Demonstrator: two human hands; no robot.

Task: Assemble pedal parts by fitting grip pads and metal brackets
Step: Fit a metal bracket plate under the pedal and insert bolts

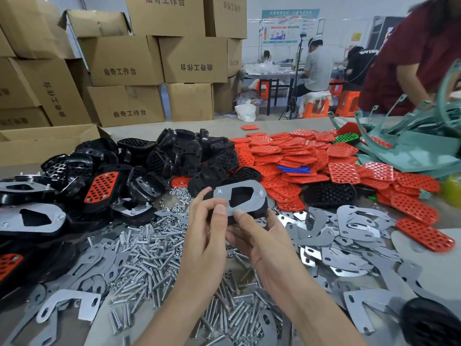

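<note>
A black pedal body [259,208] with a grey metal bracket [240,191] lying on its upturned face is held above the table at centre. My left hand [207,236] grips its left end, thumb on the bracket. My right hand [259,240] cups it from below, thumb pressed on the bracket's near edge. Two bolt ends poke through the bracket. Red grip pads [346,171] lie heaped at the right, black pedal bodies [179,153] at the back centre, loose grey brackets [349,236] to the right and bolts [149,255] below my hands.
Assembled pedals [99,188] pile up at the left. Cardboard boxes [124,61] are stacked behind the table. Teal plastic parts [409,146] lie at the far right, where a person in a dark red shirt [411,58] stands. Other people sit at a table far back.
</note>
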